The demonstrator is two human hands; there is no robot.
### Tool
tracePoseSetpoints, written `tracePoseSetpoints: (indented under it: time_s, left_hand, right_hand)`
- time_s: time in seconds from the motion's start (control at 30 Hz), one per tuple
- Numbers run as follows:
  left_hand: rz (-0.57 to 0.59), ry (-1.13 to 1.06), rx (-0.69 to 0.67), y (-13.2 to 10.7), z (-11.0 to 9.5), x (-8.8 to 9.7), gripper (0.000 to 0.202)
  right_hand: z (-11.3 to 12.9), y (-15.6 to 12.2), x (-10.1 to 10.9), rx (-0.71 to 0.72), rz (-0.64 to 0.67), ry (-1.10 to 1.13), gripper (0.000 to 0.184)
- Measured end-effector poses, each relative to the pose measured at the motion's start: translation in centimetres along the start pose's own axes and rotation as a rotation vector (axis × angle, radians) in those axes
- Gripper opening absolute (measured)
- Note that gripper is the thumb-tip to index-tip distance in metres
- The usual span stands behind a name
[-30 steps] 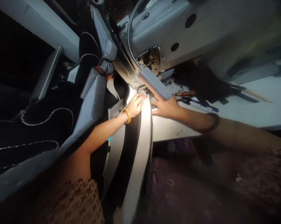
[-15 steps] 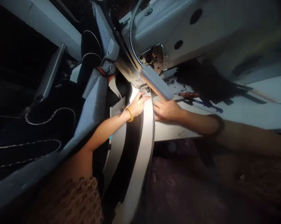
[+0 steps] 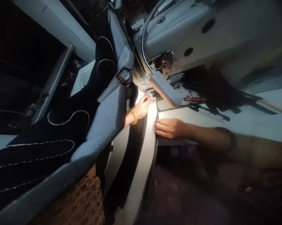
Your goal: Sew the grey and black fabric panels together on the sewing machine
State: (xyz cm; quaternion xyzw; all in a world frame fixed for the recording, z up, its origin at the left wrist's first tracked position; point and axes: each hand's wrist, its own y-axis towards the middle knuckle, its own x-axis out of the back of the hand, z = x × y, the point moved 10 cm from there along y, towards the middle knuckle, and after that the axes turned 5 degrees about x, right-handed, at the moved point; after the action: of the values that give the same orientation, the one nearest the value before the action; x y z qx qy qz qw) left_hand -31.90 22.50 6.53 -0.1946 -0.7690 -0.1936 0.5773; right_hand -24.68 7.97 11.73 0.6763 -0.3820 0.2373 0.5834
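Observation:
Under the head of a sewing machine [image 3: 175, 40] lies a long, curved piece of work with a white strip [image 3: 144, 159] and a black band [image 3: 125, 165]. My left hand [image 3: 142, 107], with a yellow bangle at its wrist, rests on the strip close to the needle area, fingers stretched and apart. At the strip's right edge, my right hand [image 3: 167, 128] pinches the edge between thumb and curled fingers. A blue-grey textured panel [image 3: 105, 112] with black fabric [image 3: 61, 128] stitched in pale thread rises at left, hiding most of my left forearm. The lamp head partly blocks the needle area.
A grey lamp [image 3: 166, 90] on a bendy metal neck hangs over the white table [image 3: 236, 125]. Right of it lie a brown-handled tool [image 3: 195, 100], a blue-handled tool [image 3: 213, 114] and a dark heap [image 3: 208, 84]. A pale beam [image 3: 68, 28] stands upper left.
My right hand has slid along the strip's edge, nearer to my body. The blue-grey panel has shifted and now covers my left forearm. The view has moved a little.

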Motion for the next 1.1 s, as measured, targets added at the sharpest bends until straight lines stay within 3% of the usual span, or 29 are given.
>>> tracePoseSetpoints:
  time_s: [0.13,0.43,0.73,0.97,1.1]
  left_hand:
    - [0.044,0.05,0.056,0.0,0.0,-0.2,0.042]
    - [0.089,0.108,0.107,0.6,-0.1,-0.3,0.043]
    - [0.12,0.197,0.136,1.2,-0.1,0.2,0.042]
    - [0.149,0.213,0.122,2.1,1.5,-0.2,0.041]
    - [0.176,0.288,0.063,2.1,1.3,-0.6,0.039]
  right_hand:
    - [0.9,0.4,0.2,0.075,0.012,-0.016,0.022]
    - [0.4,0.0,-0.1,0.005,-0.015,-0.089,0.026]
    - [-1.2,-0.5,-2.1,-0.061,0.11,0.013,0.028]
    - [-2.7,-0.9,-4.4,-0.086,0.302,0.042,0.025]
    - [-2.7,-0.4,-4.5,-0.077,0.34,0.043,0.027]
